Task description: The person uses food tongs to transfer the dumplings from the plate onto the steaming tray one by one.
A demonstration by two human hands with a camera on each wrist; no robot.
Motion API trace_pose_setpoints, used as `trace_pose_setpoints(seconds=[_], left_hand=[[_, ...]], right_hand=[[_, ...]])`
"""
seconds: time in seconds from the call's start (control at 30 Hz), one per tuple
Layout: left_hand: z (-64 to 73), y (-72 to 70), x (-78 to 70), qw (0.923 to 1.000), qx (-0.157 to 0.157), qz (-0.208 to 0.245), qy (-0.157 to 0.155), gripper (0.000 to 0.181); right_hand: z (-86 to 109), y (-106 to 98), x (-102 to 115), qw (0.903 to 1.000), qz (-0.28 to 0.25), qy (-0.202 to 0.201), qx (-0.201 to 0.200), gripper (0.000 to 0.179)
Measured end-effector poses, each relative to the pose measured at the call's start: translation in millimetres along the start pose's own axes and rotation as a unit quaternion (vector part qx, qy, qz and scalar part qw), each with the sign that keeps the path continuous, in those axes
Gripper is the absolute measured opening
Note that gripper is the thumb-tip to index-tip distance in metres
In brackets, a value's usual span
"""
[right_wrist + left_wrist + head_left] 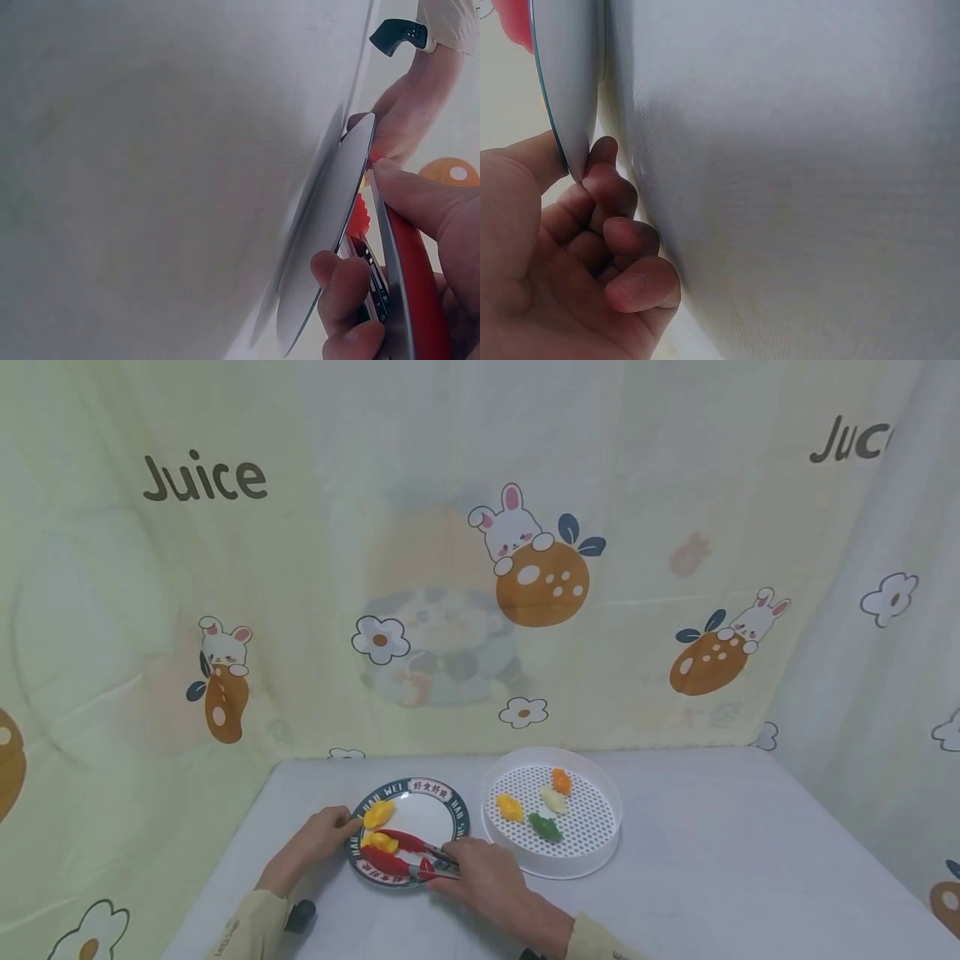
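My left hand pinches the left rim of a white plate with a dark green lettered border. In the left wrist view the plate sits between thumb and fingers, the other fingers curled below. In my right hand is a pair of tongs with red tips and metal arms. Its tips lie around a yellow dumpling-shaped piece on the plate; whether they squeeze it I cannot tell. A second yellow dumpling-shaped piece rests near the plate's upper left. In the right wrist view, fingers wrap the red tong handle.
Right of the plate stands a round white perforated tray with a raised wall. It holds yellow, green, pale and orange dumpling-shaped pieces. A printed curtain hangs behind the white table.
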State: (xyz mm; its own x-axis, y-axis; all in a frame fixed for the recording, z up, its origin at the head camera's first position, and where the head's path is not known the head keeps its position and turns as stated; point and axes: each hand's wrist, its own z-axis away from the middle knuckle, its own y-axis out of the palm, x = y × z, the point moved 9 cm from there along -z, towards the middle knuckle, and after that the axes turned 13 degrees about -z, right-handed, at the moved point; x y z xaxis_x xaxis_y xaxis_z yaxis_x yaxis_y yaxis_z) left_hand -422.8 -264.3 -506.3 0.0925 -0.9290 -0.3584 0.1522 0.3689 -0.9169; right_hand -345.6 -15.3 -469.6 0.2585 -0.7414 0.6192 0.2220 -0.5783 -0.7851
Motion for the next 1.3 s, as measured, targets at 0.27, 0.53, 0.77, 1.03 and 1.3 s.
trace_pose_setpoints(seconds=[0.27, 0.53, 0.77, 1.03, 1.3], left_hand=[[-0.7, 1.3, 1.2, 1.0, 0.004, 0.005, -0.003, 0.024], [-0.3, -0.3, -0.5, 1.0, 0.0, 0.002, 0.004, 0.023], [0.4, -1.3, -0.9, 1.0, -0.004, 0.004, 0.008, 0.022], [2.3, -1.5, -0.1, 1.0, 0.0, 0.007, -0.002, 0.022], [0.1, -0.6, 0.4, 1.0, -0.003, 0.002, 0.0, 0.024]], right_hand=[[-1.0, 0.8, -1.1, 1.0, -0.004, -0.006, -0.002, 0.049], [0.3, -10.2, 0.9, 0.9998, -0.008, 0.002, -0.017, 0.058], [3.2, -22.3, -1.7, 0.9993, -0.018, 0.021, -0.026, 0.06], [9.4, -33.1, -3.8, 0.9992, 0.001, 0.007, -0.039, 0.059], [21.1, -39.2, -6.2, 0.9995, -0.01, 0.009, -0.029, 0.056]])
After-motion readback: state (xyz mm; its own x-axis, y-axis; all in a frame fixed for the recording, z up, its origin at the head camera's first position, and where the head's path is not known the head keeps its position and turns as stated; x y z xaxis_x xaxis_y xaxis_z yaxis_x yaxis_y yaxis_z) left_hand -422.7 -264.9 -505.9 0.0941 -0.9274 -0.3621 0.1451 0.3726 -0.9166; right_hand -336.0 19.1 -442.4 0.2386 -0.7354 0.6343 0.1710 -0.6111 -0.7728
